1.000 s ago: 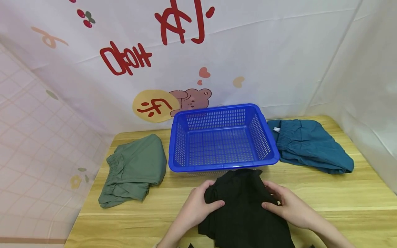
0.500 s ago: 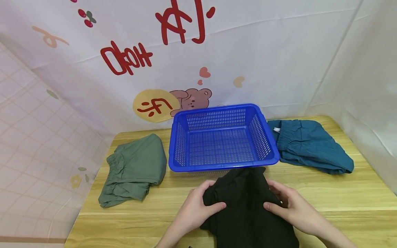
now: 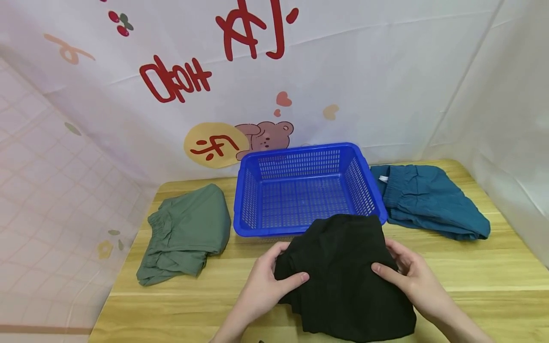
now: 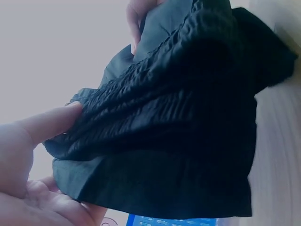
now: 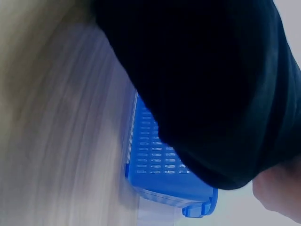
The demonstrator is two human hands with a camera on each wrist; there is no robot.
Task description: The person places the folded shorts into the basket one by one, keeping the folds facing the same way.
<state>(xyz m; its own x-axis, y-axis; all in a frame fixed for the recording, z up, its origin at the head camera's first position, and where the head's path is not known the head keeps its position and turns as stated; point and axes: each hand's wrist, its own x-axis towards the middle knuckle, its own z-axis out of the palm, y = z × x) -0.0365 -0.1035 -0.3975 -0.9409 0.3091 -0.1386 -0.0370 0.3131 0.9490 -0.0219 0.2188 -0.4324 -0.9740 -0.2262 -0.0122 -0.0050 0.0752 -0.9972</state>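
Folded black pants [image 3: 343, 281] are held up in front of the basket, their far edge overlapping its near rim in the head view. My left hand [image 3: 268, 281] grips their left side, thumb on top and fingers underneath. On the opposite side, my right hand [image 3: 413, 281] holds them the same way, its fingers partly hidden behind the cloth. A gathered elastic waistband [image 4: 155, 103] shows in the left wrist view, close to the left thumb. In the right wrist view the dark cloth [image 5: 202, 94] covers most of the hand.
A blue perforated basket [image 3: 309, 232] stands at the back middle of the wooden table [image 3: 171, 314]. Folded green pants [image 3: 193, 228] lie to its left. Folded teal pants [image 3: 433, 200] with a white tag lie to its right. A printed white curtain [image 3: 386, 85] hangs behind.
Both hands have raised the black pants off the table and toward the basket. The pants' far edge now covers part of the basket's front rim. The basket and other pants stay put.
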